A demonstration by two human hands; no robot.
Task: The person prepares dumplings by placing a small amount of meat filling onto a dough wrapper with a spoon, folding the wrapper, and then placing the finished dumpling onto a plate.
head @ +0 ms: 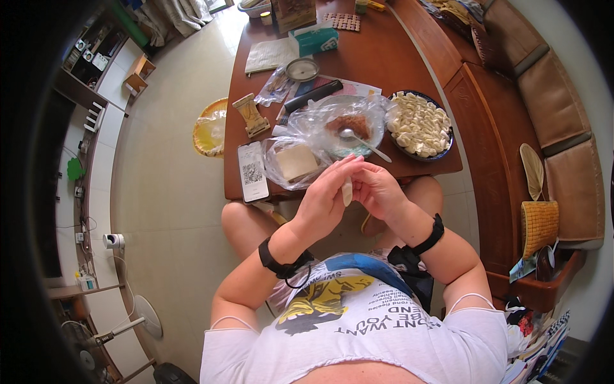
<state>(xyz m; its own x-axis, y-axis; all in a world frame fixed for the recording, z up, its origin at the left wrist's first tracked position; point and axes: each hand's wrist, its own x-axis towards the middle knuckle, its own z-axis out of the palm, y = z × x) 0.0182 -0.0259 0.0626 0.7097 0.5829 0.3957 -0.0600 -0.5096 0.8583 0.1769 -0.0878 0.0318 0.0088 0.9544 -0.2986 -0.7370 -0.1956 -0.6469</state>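
My left hand and my right hand meet above the near edge of the table. Between them they hold a pale, folded dumpling wrapper; most of it is hidden by the fingers, so I cannot tell whether it holds filling. Just beyond my left hand, a stack of square dough wrappers lies in an open clear plastic bag. Past my fingertips sits a bowl lined with plastic, holding reddish minced filling and a spoon. To the right, a dark-rimmed plate is heaped with folded dumplings.
A phone lies at the table's near left corner, beside a wooden stand. Farther back are a black cylinder, a round lid, a notebook and a tissue pack. A wooden sofa flanks the right side.
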